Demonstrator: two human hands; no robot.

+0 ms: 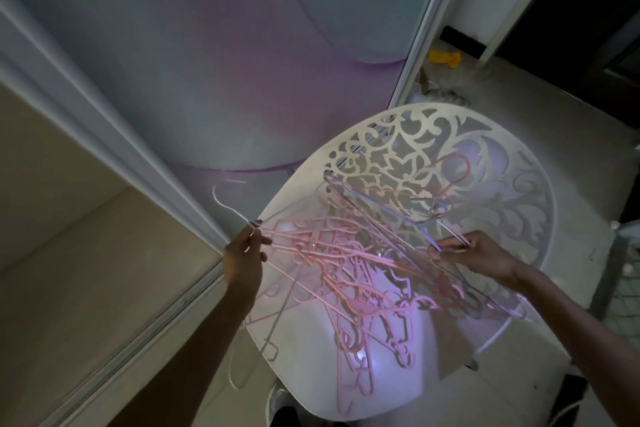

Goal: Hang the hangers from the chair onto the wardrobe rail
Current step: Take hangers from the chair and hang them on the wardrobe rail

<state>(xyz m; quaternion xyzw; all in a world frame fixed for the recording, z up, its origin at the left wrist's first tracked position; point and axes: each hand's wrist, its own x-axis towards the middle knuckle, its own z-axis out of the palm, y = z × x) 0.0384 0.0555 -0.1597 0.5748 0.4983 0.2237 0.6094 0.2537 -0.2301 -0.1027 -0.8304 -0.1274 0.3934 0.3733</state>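
Now our left hand (246, 250) pinches a thin white hanger (227, 204) near the wardrobe door edge (194, 204), and our right hand (474, 253) grips a clear hanger (391, 218) above the pink hangers (346, 260) piled on the white chair (519, 204).

A: Your left hand (244, 255) is pinching a thin white hanger (228, 206) over the white chair (512, 191).
B: Noted. Your right hand (474, 253) is gripping a clear hanger (381, 211); pink hangers (346, 253) are lying tangled between your hands.
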